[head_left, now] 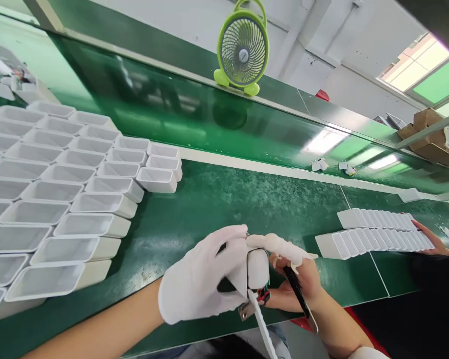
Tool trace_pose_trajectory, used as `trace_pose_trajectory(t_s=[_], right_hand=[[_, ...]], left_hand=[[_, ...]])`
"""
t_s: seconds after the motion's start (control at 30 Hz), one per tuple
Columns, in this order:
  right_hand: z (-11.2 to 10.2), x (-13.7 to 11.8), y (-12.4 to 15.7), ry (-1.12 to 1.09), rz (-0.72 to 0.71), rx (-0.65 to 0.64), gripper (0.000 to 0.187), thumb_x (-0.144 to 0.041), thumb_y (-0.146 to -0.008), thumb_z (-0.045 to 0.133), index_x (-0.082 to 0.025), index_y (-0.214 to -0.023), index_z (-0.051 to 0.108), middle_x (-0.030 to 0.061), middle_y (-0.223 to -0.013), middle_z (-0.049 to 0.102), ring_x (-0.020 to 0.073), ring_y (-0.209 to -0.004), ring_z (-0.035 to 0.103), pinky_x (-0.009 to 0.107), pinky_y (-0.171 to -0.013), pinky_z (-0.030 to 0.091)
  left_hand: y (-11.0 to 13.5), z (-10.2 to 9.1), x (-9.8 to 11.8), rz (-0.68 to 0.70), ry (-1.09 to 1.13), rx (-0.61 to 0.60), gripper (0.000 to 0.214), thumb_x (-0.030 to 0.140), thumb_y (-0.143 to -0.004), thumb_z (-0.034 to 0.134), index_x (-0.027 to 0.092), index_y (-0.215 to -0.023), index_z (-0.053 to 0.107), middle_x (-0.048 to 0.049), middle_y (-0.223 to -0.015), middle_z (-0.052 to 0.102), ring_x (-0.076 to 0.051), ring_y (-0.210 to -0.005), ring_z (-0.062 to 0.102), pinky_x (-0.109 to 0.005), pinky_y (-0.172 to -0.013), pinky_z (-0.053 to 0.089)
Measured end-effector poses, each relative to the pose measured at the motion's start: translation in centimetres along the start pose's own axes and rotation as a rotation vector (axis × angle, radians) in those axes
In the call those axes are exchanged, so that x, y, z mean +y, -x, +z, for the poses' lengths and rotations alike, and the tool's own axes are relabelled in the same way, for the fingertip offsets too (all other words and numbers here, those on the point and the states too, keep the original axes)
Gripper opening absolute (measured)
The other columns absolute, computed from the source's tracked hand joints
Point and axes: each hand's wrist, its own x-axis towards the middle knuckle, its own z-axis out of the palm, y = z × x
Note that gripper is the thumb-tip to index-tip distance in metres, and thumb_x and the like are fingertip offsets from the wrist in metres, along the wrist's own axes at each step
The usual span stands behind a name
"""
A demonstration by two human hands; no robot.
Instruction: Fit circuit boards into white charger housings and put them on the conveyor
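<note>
Near edge of green bench (pixel 217 199): gloved left hand (pixel 202 279) clamped on small white housing (pixel 257 269), wires exposed below. Right hand (pixel 297 284) pinching dark tweezers (pixel 299 299) alongside. Assembly step, probably; next needs steady seating of internals.

Green fan (pixel 242 49) up on the ledge behind the belt, w/ a small red item (pixel 323 94) further right on the same ledge. Rows of open white casings (pixel 71 199) packed at left on the green bench (pixel 217 204). Two rows of white pieces (pixel 374 232) at right, a co-worker's hand (pixel 430 241) touching their end. Few small white bits (pixel 331 166) near the white strip. Cardboard boxes (pixel 428 132) far right.
</note>
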Motion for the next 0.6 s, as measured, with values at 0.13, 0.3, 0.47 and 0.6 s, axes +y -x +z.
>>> trace_pose_trajectory(t_s=[0.13,0.3,0.47,0.6], right_hand=[[0.3,-0.7,-0.8,-0.038,-0.148,0.042,0.074,-0.046,-0.084,0.079,-0.032,-0.149,0.046,-0.0110,-0.058,0.048,0.0101,-0.040,0.038,0.023,-0.044,0.043],[0.4,-1.2,-1.1,-0.034,-0.199,0.081,0.066,-0.038,-0.082,0.082,-0.030,-0.141,0.053,-0.0103,-0.061,0.056,0.0095,-0.040,0.048,0.020,-0.046,0.048],[0.4,-0.9,-0.8,-0.185,-0.194,-0.024,0.078,-0.039,-0.084,0.081,-0.030,-0.151,0.042,-0.0045,-0.075,0.071,0.0126,-0.055,0.065,0.022,-0.060,0.055],[0.4,-0.7,-0.8,-0.234,-0.167,-0.094,0.073,-0.041,-0.088,0.076,-0.027,-0.151,0.042,-0.0003,-0.084,0.075,0.0146,-0.063,0.070,0.024,-0.064,0.057]], left_hand=[[-0.6,-1.0,0.1,0.135,-0.252,-0.028,0.038,0.027,-0.085,0.074,0.029,-0.122,0.066,-0.0098,-0.118,0.073,-0.032,-0.118,0.068,-0.048,-0.101,0.059],[-1.0,-1.5,0.5,0.251,-0.351,-0.103,0.028,0.022,-0.087,0.071,0.033,-0.113,0.070,-0.0056,-0.114,0.076,-0.027,-0.111,0.070,-0.045,-0.099,0.060],[-1.0,-1.5,0.3,0.365,-0.413,-0.063,0.023,0.019,-0.087,0.072,0.033,-0.106,0.071,-0.0063,-0.119,0.075,-0.028,-0.114,0.068,-0.043,-0.090,0.061],[-1.2,-1.5,0.2,0.285,-0.397,-0.120,0.022,0.021,-0.090,0.067,0.033,-0.108,0.071,-0.0051,-0.113,0.075,-0.025,-0.109,0.068,-0.040,-0.090,0.060]])
